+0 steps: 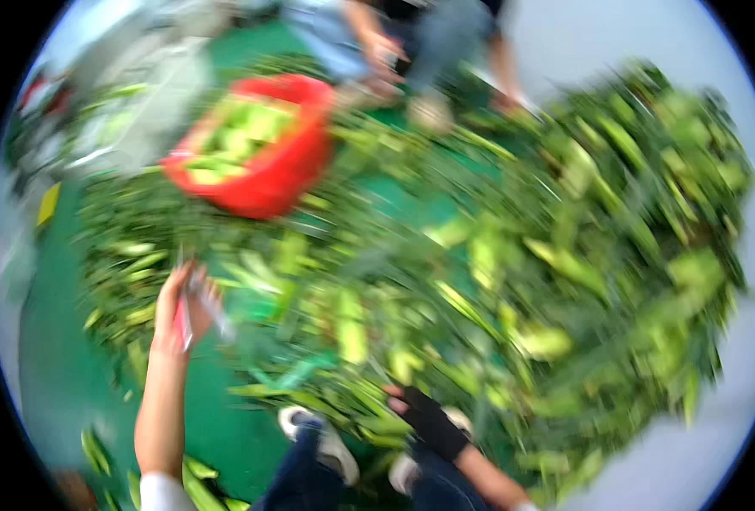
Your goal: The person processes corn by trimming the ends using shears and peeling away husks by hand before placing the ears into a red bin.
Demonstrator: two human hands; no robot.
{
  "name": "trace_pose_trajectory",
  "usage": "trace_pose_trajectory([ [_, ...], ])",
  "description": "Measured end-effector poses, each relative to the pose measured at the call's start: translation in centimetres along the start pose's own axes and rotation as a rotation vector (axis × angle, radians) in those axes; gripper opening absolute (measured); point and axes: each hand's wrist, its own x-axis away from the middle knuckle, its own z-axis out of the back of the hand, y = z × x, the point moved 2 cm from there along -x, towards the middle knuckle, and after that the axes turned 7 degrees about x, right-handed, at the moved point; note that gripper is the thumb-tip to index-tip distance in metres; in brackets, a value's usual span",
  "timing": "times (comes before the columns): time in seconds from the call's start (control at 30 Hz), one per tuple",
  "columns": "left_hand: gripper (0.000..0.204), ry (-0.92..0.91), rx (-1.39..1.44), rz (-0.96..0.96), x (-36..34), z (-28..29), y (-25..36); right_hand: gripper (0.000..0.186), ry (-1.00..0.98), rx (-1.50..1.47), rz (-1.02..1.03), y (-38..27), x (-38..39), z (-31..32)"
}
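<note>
One blurred pink-and-silver object [182, 324], gripped in the left hand [169, 308]; the right hand [433, 423] (black-gloved) is positioned well apart, near green leaves [354, 405], its grip indeterminable.

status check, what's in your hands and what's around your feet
Left hand: holding a blurred pink-and-whitish item. Right hand: black-gloved, low over green leaves, grip unclear. Leaves between the shoes; red container beyond.
</note>
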Motion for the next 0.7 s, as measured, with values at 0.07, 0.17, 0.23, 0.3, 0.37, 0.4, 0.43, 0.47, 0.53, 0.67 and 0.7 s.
trace_pose_trajectory([
  [0.07,0.029,0.125,0.0,0.35,8.7,3.6,-6.4,0.035,-0.053,-0.066,-0.037,1.3,0.3,-3.0],
  [0.17,0.064,-0.105,0.315,0.653,11.7,2.5,-12.6,0.038,0.095,-0.131,-0.071,2.1,1.8,-1.7],
  [0.23,0.063,-0.126,0.279,0.653,12.6,-1.1,-17.6,0.034,0.32,0.042,-0.136,6.1,3.6,1.1],
  [0.3,0.065,-0.151,0.331,0.77,13.6,-2.4,-20.2,0.029,0.473,0.008,-0.337,9.1,6.8,6.5],
  [0.37,0.068,-0.197,0.189,0.83,13.5,-2.9,-21.3,0.033,0.866,-0.011,-0.197,14.9,8.1,13.1],
  [0.4,0.068,-0.214,0.127,0.84,13.3,-2.6,-21.7,0.034,1.024,-0.382,-0.205,17.8,8.0,15.6],
  [0.43,0.068,-0.231,0.061,0.843,13.0,-2.1,-21.6,0.036,1.161,-0.765,-0.205,19.4,7.1,17.2],
  [0.47,0.071,-0.192,0.052,0.87,12.7,-1.6,-21.5,0.038,1.133,-0.715,-0.318,19.5,5.1,18.4],
  [0.53,0.074,-0.142,0.027,0.892,12.6,-1.5,-22.1,0.039,1.129,-0.692,-0.445,18.9,1.8,20.0],
  [0.67,0.074,-0.132,-0.002,0.914,13.4,-2.4,-24.4,0.027,1.263,-0.577,-0.235,20.2,-1.1,20.0],
  [0.7,0.073,-0.133,-0.009,0.918,13.6,-2.8,-25.1,0.021,1.245,-0.925,-0.164,21.1,-0.5,20.5],
])
